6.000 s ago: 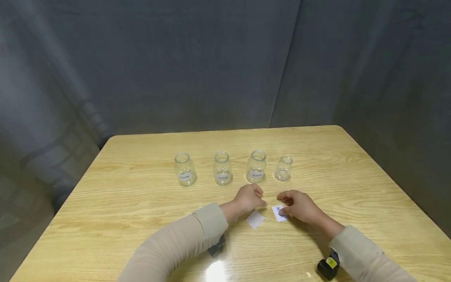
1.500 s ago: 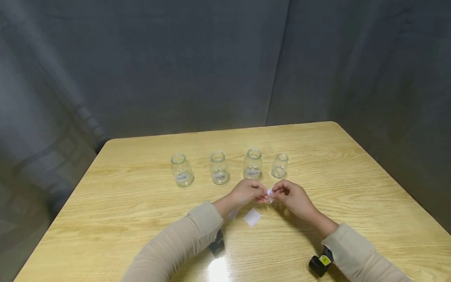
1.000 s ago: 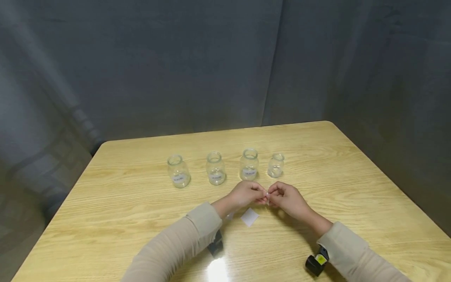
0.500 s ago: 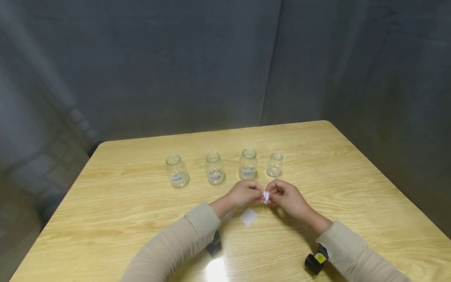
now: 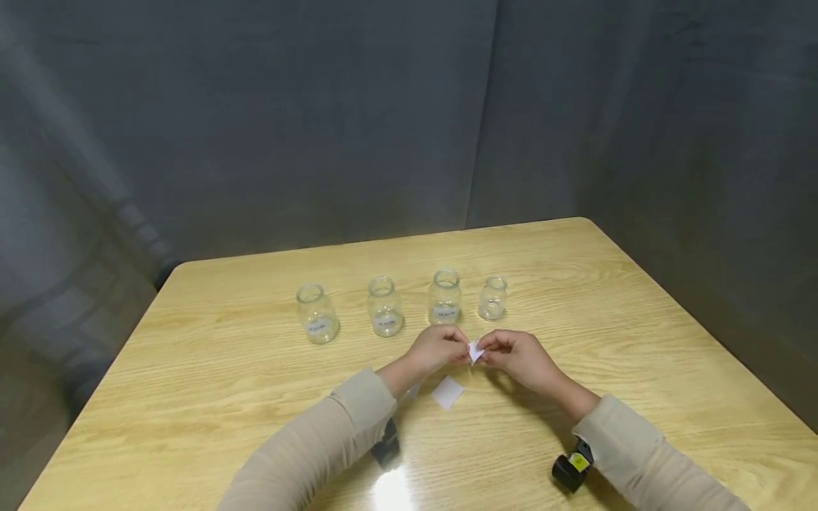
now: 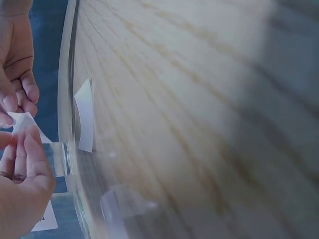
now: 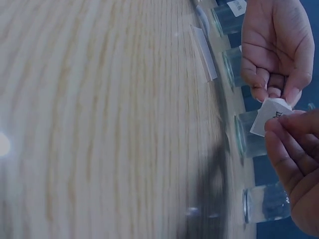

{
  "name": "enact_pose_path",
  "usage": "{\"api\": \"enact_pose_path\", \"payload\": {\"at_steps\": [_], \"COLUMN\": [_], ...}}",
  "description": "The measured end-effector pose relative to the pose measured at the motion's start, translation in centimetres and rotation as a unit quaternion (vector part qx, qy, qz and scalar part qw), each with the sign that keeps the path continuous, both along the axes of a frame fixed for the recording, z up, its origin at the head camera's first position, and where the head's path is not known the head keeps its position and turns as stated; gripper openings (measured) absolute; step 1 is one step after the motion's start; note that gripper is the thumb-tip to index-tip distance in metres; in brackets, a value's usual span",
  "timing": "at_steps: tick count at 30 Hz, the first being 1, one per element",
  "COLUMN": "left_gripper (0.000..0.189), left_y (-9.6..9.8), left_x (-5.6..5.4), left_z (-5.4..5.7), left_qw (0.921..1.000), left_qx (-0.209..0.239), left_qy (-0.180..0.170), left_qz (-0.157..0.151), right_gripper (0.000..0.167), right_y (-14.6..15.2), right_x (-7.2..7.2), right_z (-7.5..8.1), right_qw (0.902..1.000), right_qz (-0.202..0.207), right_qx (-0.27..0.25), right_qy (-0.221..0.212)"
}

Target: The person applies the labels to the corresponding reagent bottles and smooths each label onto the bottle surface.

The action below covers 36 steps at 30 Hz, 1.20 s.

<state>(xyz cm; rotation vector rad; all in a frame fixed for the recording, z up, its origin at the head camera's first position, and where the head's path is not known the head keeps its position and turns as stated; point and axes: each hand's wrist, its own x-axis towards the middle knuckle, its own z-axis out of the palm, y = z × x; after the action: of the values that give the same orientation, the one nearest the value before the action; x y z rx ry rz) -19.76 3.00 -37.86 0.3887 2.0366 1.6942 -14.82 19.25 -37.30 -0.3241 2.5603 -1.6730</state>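
Observation:
A small white printed label [image 5: 474, 353] is held between my two hands over the table. My left hand [image 5: 436, 349] pinches its left side, and my right hand [image 5: 525, 360] pinches the right side with thumb and fingers. Black print shows on the label [image 7: 264, 122] in the right wrist view, and in the left wrist view its corner spreads out beyond the fingertips. Just below the hands lies a white paper square [image 5: 447, 392]. A second, see-through scrap [image 5: 412, 392] sits beside my left wrist, partly covered by it.
Beyond my hands stand three labelled glass jars, the left jar [image 5: 317, 316], the middle jar [image 5: 385, 309] and the right jar [image 5: 444, 299]. A smaller unlabelled glass jar [image 5: 493, 299] is right of them. A grey curtain [image 5: 332, 128] hangs behind the wooden table [image 5: 211, 355].
The label, earlier on the table under my right fingers, is now up between both hands. Over the last second it turned and more of its white face shows. The jars have kept their places.

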Motion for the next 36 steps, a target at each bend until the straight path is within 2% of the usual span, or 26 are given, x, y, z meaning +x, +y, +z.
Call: {"api": "enact_pose_path", "payload": {"at_steps": [6,15,22,27,31,36], "left_gripper": [0.005,0.003,0.003,0.004,0.004,0.004], "left_y": [0.0,-0.3,0.0,0.0,-0.1,0.0], "left_x": [-0.1,-0.2,-0.1,0.1,0.1,0.2], "left_z": [-0.1,-0.4,-0.3,-0.4,-0.4,-0.4], "left_qw": [0.999,0.9951,0.9958,0.9948,0.9943,0.9941], "left_qx": [-0.041,-0.093,-0.088,-0.099,-0.101,-0.099], "left_qy": [0.021,0.034,0.023,0.023,0.031,0.033], "left_qz": [0.003,-0.004,-0.008,-0.009,-0.014,-0.028], "right_gripper": [0.009,0.007,0.006,0.004,0.005,0.009], "right_y": [0.5,0.8,1.3,1.4,1.5,1.7], "right_x": [0.1,0.2,0.0,0.0,0.0,0.1], "right_z": [0.0,-0.1,0.0,0.0,0.0,0.0], "right_qw": [0.9979,0.9986,0.9973,0.9964,0.9965,0.9959], "right_qz": [-0.04,-0.037,-0.052,-0.048,-0.051,-0.075], "right_qx": [0.034,0.001,0.007,-0.001,-0.008,-0.009], "right_qy": [0.038,0.037,0.051,0.069,0.066,0.049]}}
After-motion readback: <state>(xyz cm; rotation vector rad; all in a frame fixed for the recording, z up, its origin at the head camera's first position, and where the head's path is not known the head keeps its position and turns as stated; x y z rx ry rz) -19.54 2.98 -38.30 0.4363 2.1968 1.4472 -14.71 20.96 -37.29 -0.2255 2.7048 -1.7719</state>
